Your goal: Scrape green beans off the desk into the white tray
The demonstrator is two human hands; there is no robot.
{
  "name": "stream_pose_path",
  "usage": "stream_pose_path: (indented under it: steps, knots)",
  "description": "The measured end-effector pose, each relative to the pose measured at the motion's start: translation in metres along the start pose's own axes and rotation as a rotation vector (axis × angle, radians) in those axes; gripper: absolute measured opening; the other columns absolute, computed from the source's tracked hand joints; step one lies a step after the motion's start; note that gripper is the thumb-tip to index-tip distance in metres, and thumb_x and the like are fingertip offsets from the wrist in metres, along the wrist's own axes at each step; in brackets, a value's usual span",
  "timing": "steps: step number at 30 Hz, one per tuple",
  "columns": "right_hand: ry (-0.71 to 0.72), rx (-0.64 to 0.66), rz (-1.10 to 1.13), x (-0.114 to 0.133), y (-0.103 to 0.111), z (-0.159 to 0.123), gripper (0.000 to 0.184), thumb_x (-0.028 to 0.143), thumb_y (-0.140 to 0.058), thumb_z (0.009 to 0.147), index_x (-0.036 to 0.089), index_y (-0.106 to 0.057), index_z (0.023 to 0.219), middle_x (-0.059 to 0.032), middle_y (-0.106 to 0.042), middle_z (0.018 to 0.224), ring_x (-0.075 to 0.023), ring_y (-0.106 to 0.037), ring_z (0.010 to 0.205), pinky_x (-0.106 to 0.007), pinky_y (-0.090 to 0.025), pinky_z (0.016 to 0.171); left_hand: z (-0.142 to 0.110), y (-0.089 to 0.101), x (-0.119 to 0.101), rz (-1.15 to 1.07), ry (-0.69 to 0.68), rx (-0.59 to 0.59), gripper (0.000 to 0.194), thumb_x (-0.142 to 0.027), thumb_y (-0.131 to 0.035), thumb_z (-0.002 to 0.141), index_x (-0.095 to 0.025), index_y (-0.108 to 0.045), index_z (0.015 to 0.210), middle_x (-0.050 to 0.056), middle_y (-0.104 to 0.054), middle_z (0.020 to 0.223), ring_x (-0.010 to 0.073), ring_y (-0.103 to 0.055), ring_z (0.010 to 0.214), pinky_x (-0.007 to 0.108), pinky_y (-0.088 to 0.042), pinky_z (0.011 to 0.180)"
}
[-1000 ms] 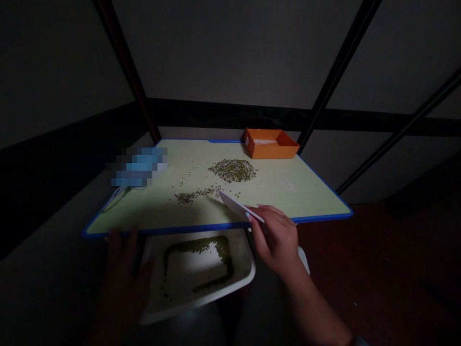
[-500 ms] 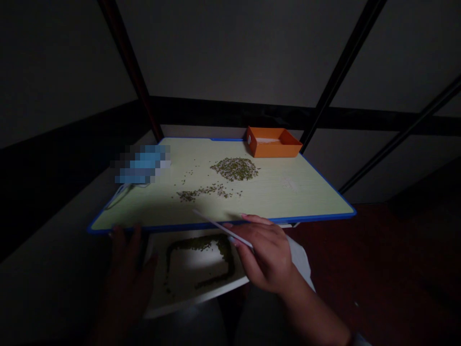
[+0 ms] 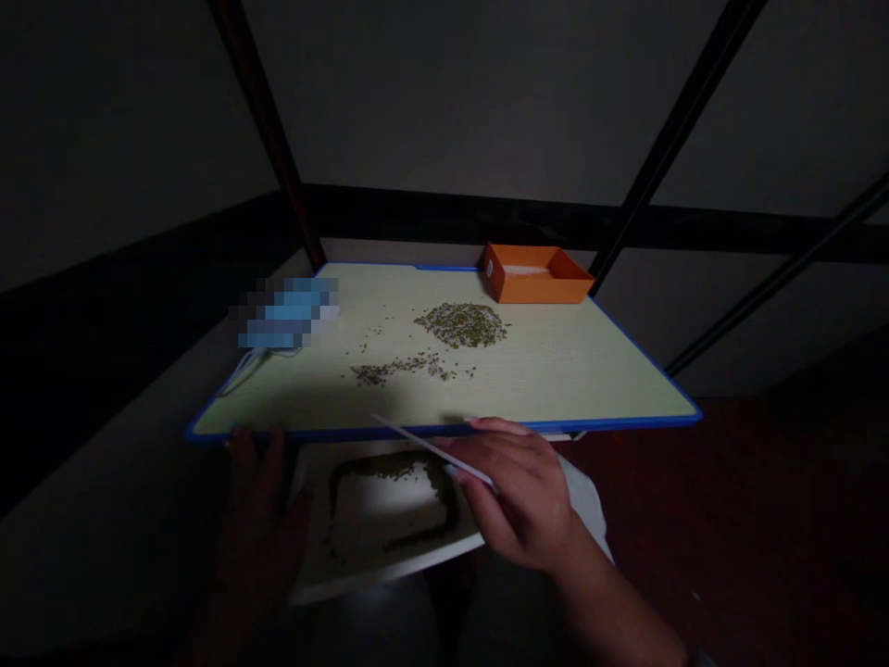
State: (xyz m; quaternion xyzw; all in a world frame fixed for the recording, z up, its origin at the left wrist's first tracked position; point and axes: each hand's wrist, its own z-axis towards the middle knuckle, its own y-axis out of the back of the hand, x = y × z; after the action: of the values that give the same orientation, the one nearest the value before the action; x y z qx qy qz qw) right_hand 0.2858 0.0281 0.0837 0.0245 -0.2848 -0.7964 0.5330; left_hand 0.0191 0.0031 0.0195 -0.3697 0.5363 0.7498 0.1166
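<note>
My right hand (image 3: pixel 532 491) is closed on a thin, flat white card (image 3: pixel 427 445), pinched between thumb and fingers. The card slants over the near edge of a pale table (image 3: pixel 590 375) with a blue rim. Under that edge is a white tray (image 3: pixel 389 570), with small green grains (image 3: pixel 444 496) lying mostly along its sides. In deep shadow, my left hand (image 3: pixel 260 523) has its fingers apart at the table edge, beside the tray's left side. On the table lie a round heap of green grains (image 3: pixel 464 324) and a looser, scattered strip of grains (image 3: pixel 403 368) nearer me.
An orange open box (image 3: pixel 543 289) stands at the table's far right corner. A blurred-out blue item (image 3: pixel 284 315) with a white cord (image 3: pixel 240 371) lies at the left edge. Something white (image 3: pixel 587 500) shows behind my right wrist. Dark walls rise behind the table.
The card has come back from beside the scattered grains to the near table edge, over the tray. My left hand stays by the edge. The view has shifted slightly.
</note>
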Motion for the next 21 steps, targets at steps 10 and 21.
stream_pose_path:
  steps: [10,21]
  knots:
    - [-0.068,-0.059,-0.018,-0.017,-0.024,0.003,0.021,0.012,-0.054,0.09,0.021,-0.07,0.101,-0.0033,-0.08,0.093,-0.0175,-0.077,0.08,-0.036,-0.062,0.087,-0.005,0.0,-0.001,-0.05,-0.002,-0.014,0.07,-0.046,-0.047,0.083,-0.02,-0.034,0.146,0.009,-0.005,0.168,0.0244,-0.004,0.153,0.048,-0.013,0.124]
    - [-0.178,-0.114,-0.087,-0.021,-0.044,0.017,0.021,0.011,-0.054,0.088,0.021,-0.07,0.097,-0.0058,-0.078,0.083,-0.0195,-0.074,0.074,-0.032,-0.06,0.078,-0.007,-0.001,0.013,-0.097,-0.025,-0.04,0.07,-0.051,-0.048,0.083,-0.027,-0.032,0.147,0.003,-0.008,0.167,0.024,-0.007,0.153,0.05,-0.013,0.124]
